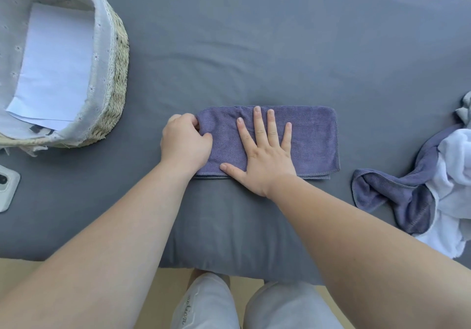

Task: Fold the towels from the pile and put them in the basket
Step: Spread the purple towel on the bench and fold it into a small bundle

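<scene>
A purple towel (312,140), folded into a long strip, lies flat on the grey sheet in the middle. My left hand (184,142) pinches its left end between thumb and fingers. My right hand (265,150) rests flat on the towel's middle, fingers spread. The pile (433,188) of unfolded towels, purple and white, lies crumpled at the right edge. The woven basket (112,78) with a white fabric liner stands at the upper left; a white folded piece lies on its bottom.
The grey sheet (254,48) covers the whole work surface, with its front edge near my knees. A phone in a pale case (6,188) lies at the left edge, below the basket.
</scene>
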